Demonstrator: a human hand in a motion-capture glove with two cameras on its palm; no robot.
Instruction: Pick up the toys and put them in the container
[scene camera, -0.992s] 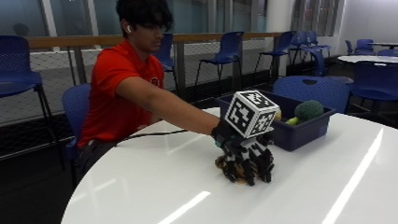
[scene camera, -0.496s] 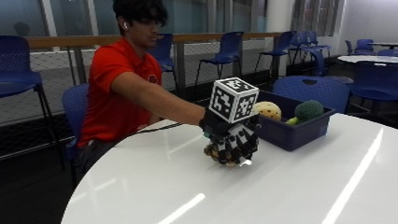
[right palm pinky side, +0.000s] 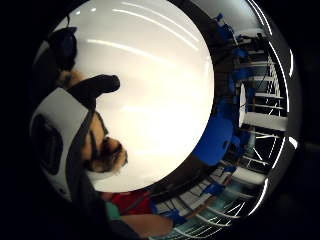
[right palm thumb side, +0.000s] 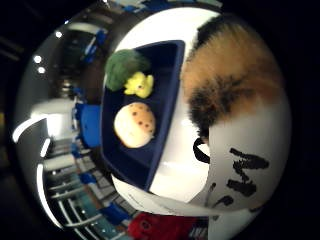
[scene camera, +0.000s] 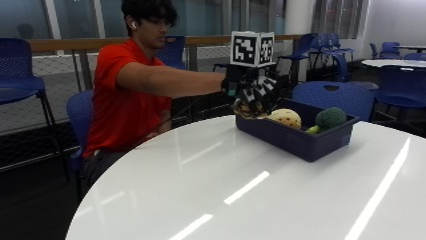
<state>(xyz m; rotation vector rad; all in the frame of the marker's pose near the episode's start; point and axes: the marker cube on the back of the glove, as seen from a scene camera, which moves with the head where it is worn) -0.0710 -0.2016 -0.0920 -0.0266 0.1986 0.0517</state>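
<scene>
Right hand (scene camera: 255, 95): gloved, raised above the near end of the container, fingers curled round a furry toy.
Furry toy (right palm thumb side: 231, 75): orange, black and white fur – pressed close against the palm, showing between the fingers (scene camera: 263, 93) in the outside view.
Container (scene camera: 297, 137): dark blue bin on the white table (scene camera: 266, 200), toward its far side.
Inside the container: cream spotted ball (scene camera: 285, 118), green plush (scene camera: 330, 118), small yellow toy (right palm thumb side: 139, 83) – the yellow one touching the green, the ball a little apart.
Seated person: red shirt (scene camera: 123, 95), right arm stretched out level over the table edge.
</scene>
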